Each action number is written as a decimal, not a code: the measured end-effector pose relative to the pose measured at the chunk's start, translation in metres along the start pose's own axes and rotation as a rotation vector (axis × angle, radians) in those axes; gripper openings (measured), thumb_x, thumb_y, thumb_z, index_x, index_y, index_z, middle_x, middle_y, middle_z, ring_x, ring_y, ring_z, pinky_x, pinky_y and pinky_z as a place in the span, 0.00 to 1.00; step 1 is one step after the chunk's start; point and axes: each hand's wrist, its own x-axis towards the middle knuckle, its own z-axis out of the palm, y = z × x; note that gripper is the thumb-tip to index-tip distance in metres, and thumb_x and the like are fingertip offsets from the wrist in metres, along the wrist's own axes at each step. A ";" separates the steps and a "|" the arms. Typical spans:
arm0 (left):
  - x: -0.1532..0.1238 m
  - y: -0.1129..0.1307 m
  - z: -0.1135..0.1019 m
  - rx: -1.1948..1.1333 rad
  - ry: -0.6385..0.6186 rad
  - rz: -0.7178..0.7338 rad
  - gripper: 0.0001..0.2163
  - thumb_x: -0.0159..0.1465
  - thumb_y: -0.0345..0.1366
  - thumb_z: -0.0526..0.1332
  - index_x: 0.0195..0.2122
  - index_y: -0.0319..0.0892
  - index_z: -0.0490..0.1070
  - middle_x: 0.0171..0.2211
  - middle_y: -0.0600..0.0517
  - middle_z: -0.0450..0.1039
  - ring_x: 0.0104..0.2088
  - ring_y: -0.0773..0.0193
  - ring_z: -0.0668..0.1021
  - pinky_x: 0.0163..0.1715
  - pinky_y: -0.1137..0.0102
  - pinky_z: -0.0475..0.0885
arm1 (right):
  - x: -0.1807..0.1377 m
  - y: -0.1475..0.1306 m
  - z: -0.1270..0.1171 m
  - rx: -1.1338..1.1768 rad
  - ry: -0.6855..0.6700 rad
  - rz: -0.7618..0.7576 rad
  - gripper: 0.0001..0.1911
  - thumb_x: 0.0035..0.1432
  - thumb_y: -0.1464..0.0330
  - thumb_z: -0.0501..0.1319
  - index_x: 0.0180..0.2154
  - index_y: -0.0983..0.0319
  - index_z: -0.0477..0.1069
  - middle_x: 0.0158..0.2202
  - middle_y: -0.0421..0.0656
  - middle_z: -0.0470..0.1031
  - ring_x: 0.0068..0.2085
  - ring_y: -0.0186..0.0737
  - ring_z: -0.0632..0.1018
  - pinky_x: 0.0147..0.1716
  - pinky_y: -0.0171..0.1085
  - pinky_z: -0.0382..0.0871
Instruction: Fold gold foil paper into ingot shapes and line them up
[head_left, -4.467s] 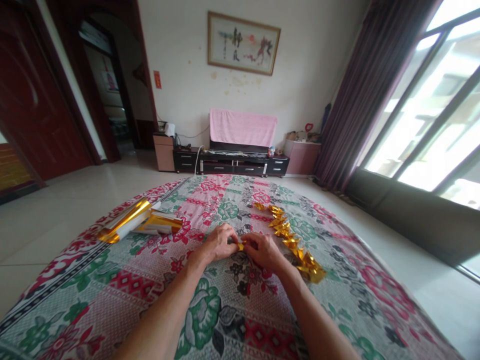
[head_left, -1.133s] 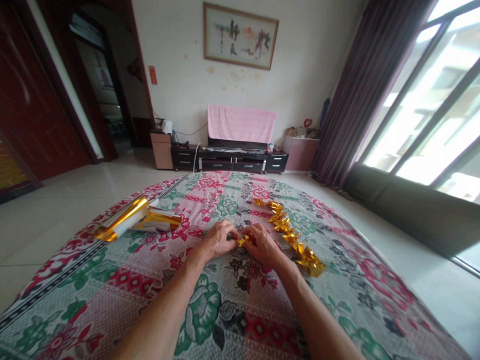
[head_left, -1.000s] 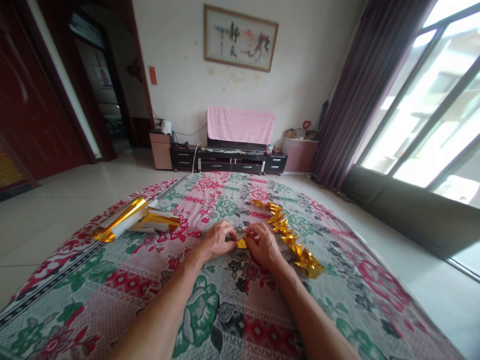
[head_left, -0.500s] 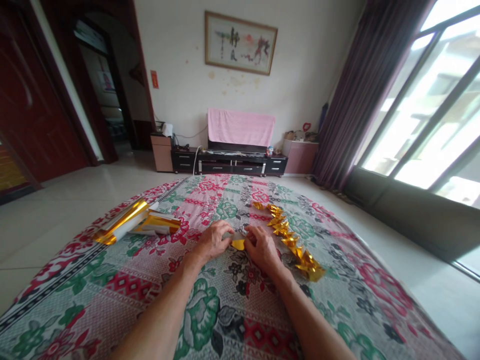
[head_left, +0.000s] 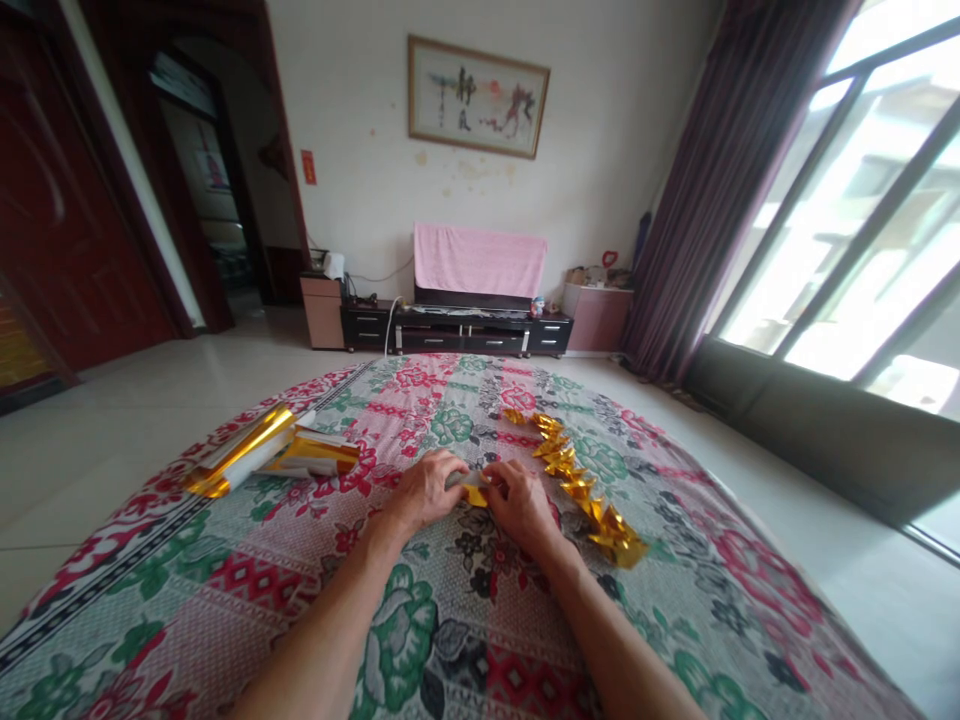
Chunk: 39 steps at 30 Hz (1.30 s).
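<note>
A small piece of gold foil paper [head_left: 474,495], pale on its upper side, is pinched between my two hands just above the flowered cloth [head_left: 405,620]. My left hand [head_left: 429,492] grips its left end with thumb and fingers. At the right end, my right hand [head_left: 521,502] has its fingers curled closed around the paper. Part of the piece is hidden behind the fingers. To the right of my right hand, several folded gold foil pieces [head_left: 577,488] lie in a slanting row.
Loose sheets of gold and white foil paper [head_left: 259,450] lie curled on the cloth at the left. Beyond the covered surface stands a low black TV cabinet [head_left: 461,335], with a pink towel [head_left: 480,258] draped above it. Windows and a purple curtain [head_left: 720,180] are at the right.
My hands stay on the gold paper, with fingers shifted slightly and more of its pale side showing. The camera view has tilted a little.
</note>
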 end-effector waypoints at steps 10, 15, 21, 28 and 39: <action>0.000 -0.002 0.003 0.115 0.029 -0.064 0.07 0.58 0.32 0.56 0.27 0.43 0.73 0.29 0.50 0.70 0.35 0.63 0.72 0.39 0.70 0.66 | -0.003 -0.013 -0.006 -0.036 -0.061 -0.061 0.08 0.52 0.72 0.56 0.31 0.59 0.73 0.28 0.40 0.69 0.30 0.33 0.71 0.30 0.29 0.60; -0.002 -0.002 0.001 0.082 0.012 -0.036 0.05 0.54 0.33 0.60 0.30 0.43 0.75 0.31 0.50 0.71 0.36 0.63 0.72 0.40 0.70 0.67 | -0.003 -0.012 -0.006 -0.013 -0.039 -0.093 0.09 0.52 0.72 0.55 0.31 0.59 0.74 0.38 0.43 0.70 0.38 0.35 0.72 0.38 0.32 0.62; -0.001 -0.006 0.001 0.053 0.012 -0.039 0.07 0.55 0.30 0.58 0.31 0.42 0.75 0.33 0.50 0.71 0.37 0.64 0.72 0.41 0.71 0.67 | -0.003 -0.009 -0.003 -0.001 -0.055 -0.130 0.09 0.52 0.72 0.55 0.31 0.59 0.74 0.46 0.43 0.70 0.45 0.39 0.71 0.47 0.38 0.60; -0.001 -0.010 0.005 0.094 0.024 -0.044 0.08 0.57 0.30 0.56 0.31 0.43 0.76 0.32 0.51 0.71 0.36 0.65 0.72 0.40 0.71 0.66 | -0.004 -0.010 -0.001 -0.031 -0.104 -0.146 0.08 0.51 0.72 0.56 0.33 0.59 0.72 0.50 0.42 0.69 0.48 0.42 0.69 0.48 0.41 0.58; 0.000 -0.021 0.003 -0.016 0.000 -0.017 0.12 0.56 0.25 0.53 0.31 0.41 0.76 0.33 0.50 0.72 0.36 0.65 0.73 0.41 0.71 0.68 | -0.004 -0.013 -0.003 -0.051 -0.132 -0.172 0.13 0.55 0.70 0.55 0.44 0.57 0.68 0.44 0.42 0.72 0.43 0.39 0.70 0.44 0.37 0.59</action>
